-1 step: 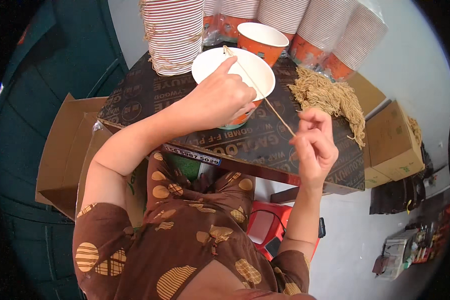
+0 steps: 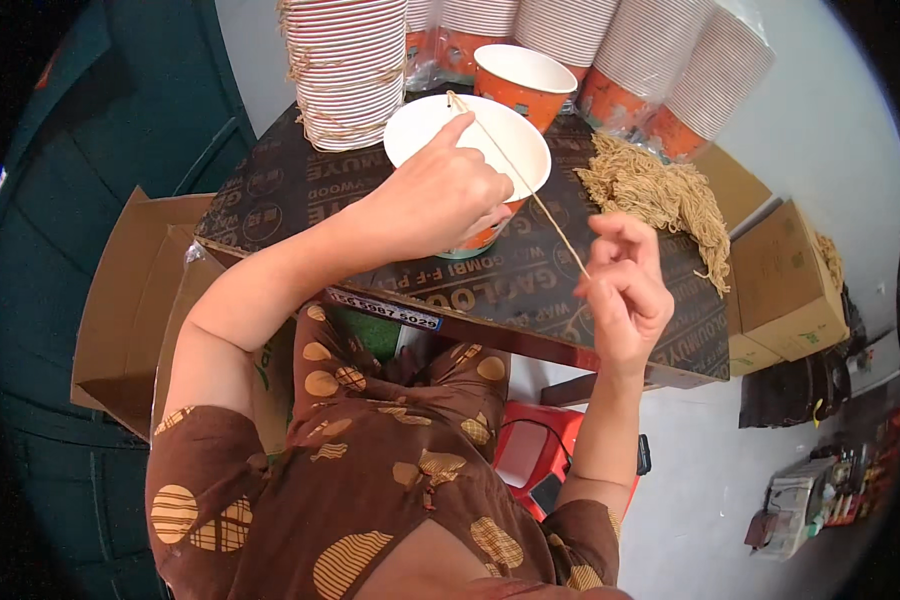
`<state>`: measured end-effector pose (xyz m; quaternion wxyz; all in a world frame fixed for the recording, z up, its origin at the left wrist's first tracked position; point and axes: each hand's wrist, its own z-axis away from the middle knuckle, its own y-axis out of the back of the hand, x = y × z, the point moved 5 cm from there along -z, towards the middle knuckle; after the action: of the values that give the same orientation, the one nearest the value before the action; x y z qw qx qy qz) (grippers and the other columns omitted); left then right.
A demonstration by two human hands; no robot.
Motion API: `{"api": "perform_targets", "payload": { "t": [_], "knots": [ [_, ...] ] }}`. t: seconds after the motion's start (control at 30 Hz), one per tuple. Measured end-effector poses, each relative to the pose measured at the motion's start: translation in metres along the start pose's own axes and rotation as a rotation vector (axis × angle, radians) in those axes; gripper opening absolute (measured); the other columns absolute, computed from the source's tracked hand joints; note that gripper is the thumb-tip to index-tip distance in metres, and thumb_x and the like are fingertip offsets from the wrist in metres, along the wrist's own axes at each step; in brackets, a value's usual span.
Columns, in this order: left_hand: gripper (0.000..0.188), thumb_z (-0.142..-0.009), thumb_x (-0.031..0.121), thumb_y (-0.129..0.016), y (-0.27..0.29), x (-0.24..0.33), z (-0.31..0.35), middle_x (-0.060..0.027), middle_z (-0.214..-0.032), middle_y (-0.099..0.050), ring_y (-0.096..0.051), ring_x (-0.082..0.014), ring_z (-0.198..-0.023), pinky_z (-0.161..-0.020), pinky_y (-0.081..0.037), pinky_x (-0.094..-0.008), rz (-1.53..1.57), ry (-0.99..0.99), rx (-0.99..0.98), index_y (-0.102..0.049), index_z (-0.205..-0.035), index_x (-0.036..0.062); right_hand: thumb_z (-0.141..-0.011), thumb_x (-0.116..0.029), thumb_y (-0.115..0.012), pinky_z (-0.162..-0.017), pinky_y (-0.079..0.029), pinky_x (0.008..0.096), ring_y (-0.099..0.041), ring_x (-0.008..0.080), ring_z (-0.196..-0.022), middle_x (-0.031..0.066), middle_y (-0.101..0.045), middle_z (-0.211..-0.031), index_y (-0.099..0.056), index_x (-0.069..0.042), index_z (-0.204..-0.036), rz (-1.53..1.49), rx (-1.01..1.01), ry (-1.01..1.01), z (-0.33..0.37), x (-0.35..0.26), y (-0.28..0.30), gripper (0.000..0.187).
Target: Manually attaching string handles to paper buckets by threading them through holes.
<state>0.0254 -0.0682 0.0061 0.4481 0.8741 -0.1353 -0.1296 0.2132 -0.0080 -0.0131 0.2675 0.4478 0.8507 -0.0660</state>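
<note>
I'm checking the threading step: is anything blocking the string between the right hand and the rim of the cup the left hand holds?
Nothing visible. The string runs taut and free from the right hand over the open paper cup to its far rim. The left hand grips the cup beside it.

open cups: 2 | cup stacks: 6 | cardboard boxes: 3

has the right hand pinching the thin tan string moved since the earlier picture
No. The right hand sits at the same spot over the dark printed board's near edge, string taut.
</note>
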Motion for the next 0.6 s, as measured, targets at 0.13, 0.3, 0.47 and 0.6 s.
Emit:
{"api": "perform_targets", "payload": {
  "t": [0.13,0.3,0.47,0.6],
  "knots": [
    [0.016,-0.077,0.018,-0.073,0.007,0.001,0.002,-0.0083,-0.069,-0.060,-0.062,-0.0272,-0.075,-0.110,-0.028,-0.0549,0.071,0.001,0.028,-0.064,-0.079,0.0053,-0.085,-0.010,-0.063,-0.063,-0.044,0.0249,-0.055,0.0147,-0.071,0.0202,-0.066,-0.098,-0.064,0.003,-0.075,-0.320,-0.164,-0.143,0.006,0.002,-0.007,0.016],
    [0.022,-0.072,0.013,-0.077,0.013,-0.010,0.011,-0.0069,-0.075,-0.062,-0.063,-0.0268,-0.080,-0.113,-0.024,-0.0546,0.115,0.057,0.045,-0.064,-0.088,0.0061,-0.088,-0.028,-0.060,-0.070,-0.046,0.0326,-0.059,0.0214,-0.076,0.0176,-0.067,-0.088,-0.066,0.005,-0.083,-0.275,-0.169,-0.052,0.003,-0.003,-0.006,0.034],
    [0.024,-0.072,0.006,-0.075,0.028,-0.006,0.020,-0.0094,-0.083,-0.062,-0.063,-0.0283,-0.083,-0.111,-0.029,-0.0521,0.113,0.070,0.254,-0.063,-0.093,0.0038,-0.079,-0.018,-0.061,-0.072,-0.046,0.0345,-0.057,0.0250,-0.083,0.0166,-0.066,-0.091,-0.067,0.005,-0.091,0.028,-0.173,0.035,0.002,-0.013,-0.001,0.027],
    [0.010,-0.077,-0.002,-0.066,0.041,0.011,0.048,-0.0126,-0.081,-0.061,-0.060,-0.0308,-0.072,-0.071,-0.049,-0.0374,0.214,0.179,0.601,-0.061,-0.086,0.0006,-0.069,0.006,-0.060,-0.071,-0.047,0.0347,-0.057,0.0284,-0.080,0.0154,-0.065,-0.096,-0.068,0.001,-0.095,0.352,-0.200,0.029,0.006,-0.020,-0.014,0.028]
  ]
}}
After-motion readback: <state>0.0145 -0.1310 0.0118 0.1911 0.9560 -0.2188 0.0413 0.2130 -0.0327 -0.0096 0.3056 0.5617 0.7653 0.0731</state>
